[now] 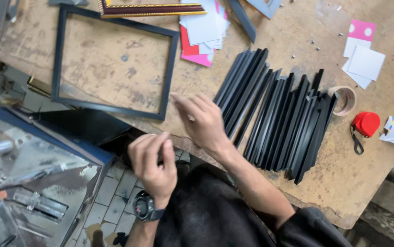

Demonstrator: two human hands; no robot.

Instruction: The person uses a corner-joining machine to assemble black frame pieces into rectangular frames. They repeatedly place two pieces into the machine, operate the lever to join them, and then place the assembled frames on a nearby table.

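Black frame mouldings [279, 119] lie fanned side by side on the worn desk [361, 183], each piece easy to pick singly. Further left, an assembled black frame [114, 59] lies flat on the desk. The left hand [153, 164], wearing a watch, is curled at the desk's edge; whether it grips anything I cannot tell. The right hand [201, 119] hovers with fingers loosely spread, holding nothing, just beside the mouldings. A tape roll [345, 98] and red tape measure [366, 124] sit at right. No containers show.

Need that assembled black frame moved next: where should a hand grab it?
Judging by its pose, take the frame by its near rail, coming from the table's front edge. It lies flat and open, so fingers can hook through the middle, and that rail is nearest the right hand.
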